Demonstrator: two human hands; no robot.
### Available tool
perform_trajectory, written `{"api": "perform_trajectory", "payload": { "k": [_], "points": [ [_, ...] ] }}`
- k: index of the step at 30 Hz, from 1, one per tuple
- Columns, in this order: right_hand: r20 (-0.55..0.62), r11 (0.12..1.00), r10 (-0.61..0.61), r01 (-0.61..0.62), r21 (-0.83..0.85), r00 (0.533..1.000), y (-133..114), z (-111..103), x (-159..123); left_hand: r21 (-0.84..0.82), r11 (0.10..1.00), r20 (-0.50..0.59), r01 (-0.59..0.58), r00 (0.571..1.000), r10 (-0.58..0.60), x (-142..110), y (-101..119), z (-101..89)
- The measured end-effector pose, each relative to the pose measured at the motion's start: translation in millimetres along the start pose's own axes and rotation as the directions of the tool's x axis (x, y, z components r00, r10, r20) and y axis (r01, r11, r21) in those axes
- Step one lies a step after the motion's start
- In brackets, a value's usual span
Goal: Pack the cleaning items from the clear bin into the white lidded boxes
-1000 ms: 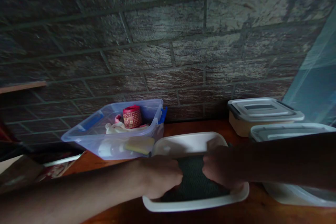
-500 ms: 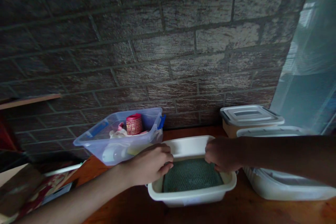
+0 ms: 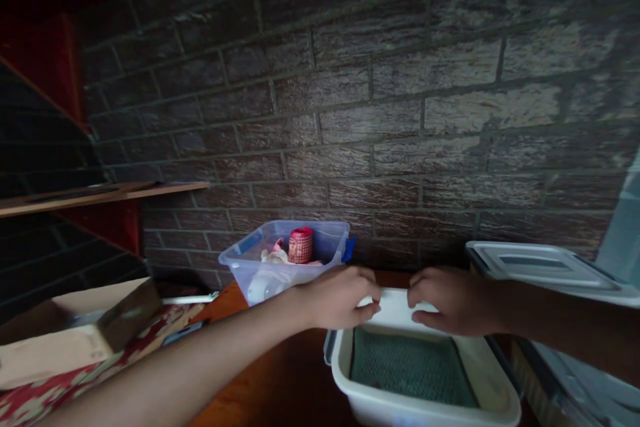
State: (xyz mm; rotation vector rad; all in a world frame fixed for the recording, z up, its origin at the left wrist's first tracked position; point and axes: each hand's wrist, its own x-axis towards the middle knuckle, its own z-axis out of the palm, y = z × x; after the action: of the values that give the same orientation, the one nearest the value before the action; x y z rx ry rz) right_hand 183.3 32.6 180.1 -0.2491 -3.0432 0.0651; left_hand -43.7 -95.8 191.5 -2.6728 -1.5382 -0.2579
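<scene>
A white plastic bin [image 3: 425, 407] stands in front of me on the brown wooden surface. Dark green textured material [image 3: 405, 360], perhaps folded cloth, lies flat in it. My left hand [image 3: 343, 297] is closed at the bin's far rim, left of the middle, with the thumb toward the inner wall. Closed on the same rim further right is my right hand [image 3: 450, 300], its fingers curled and its thumb over the inner side. A short gap separates the hands. The fingertips behind the rim are hidden.
A translucent blue-tinted box [image 3: 240, 257] holds a red patterned roll [image 3: 301, 245] and pale cloth. Lidded containers [image 3: 545, 265] stand at right. A cardboard box [image 3: 55, 347] sits at left below a shelf [image 3: 110, 193]. A brick wall [image 3: 350, 113] closes off the back.
The view has swung left, showing more shelving and cardboard box. Both hands have shifted to the far rim; the left hand was over the bin's left side. The bin appears lower in view.
</scene>
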Motion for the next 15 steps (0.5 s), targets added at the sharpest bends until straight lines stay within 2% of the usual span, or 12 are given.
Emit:
{"api": "perform_trajectory", "payload": {
  "k": [2,3,5,7,9,11,15],
  "points": [
    [-0.033,0.999,-0.047,0.046,-0.014,0.998,-3.0,-12.4,19.2,-0.017,0.998,-0.044,0.06,0.997,-0.061,4.9,-9.0,-20.0],
    [-0.041,0.998,-0.06,0.06,-0.014,0.997,-3.9,-18.5,28.9,-0.032,0.991,-0.08,0.128,0.988,-0.13,6.8,-17.0,-30.1],
    [-0.092,0.999,-0.05,0.049,-0.01,0.995,-4.2,-29.2,48.1,-0.037,0.973,-0.128,0.226,0.965,-0.229,8.0,-39.8,-48.2],
    [-0.149,1.0,-0.015,0.014,-0.007,0.989,-2.7,-36.5,67.0,-0.04,0.937,-0.169,0.348,0.922,-0.349,4.6,-68.9,-61.5],
    [-0.181,1.0,0.014,-0.015,-0.004,0.983,-1.0,-40.2,87.4,-0.044,0.867,-0.214,0.497,0.843,-0.494,-3.0,-99.3,-69.1],
    [-0.216,0.999,0.041,-0.042,0.002,0.976,-0.6,-40.9,110.7,-0.065,0.771,-0.247,0.634,0.738,-0.628,-13.3,-126.7,-70.7],
    [-0.265,0.994,0.107,-0.103,0.028,0.958,-3.0,-33.4,162.5,-0.154,0.585,-0.211,0.796,0.552,-0.807,-32.4,-166.6,-57.8]
  ]
}}
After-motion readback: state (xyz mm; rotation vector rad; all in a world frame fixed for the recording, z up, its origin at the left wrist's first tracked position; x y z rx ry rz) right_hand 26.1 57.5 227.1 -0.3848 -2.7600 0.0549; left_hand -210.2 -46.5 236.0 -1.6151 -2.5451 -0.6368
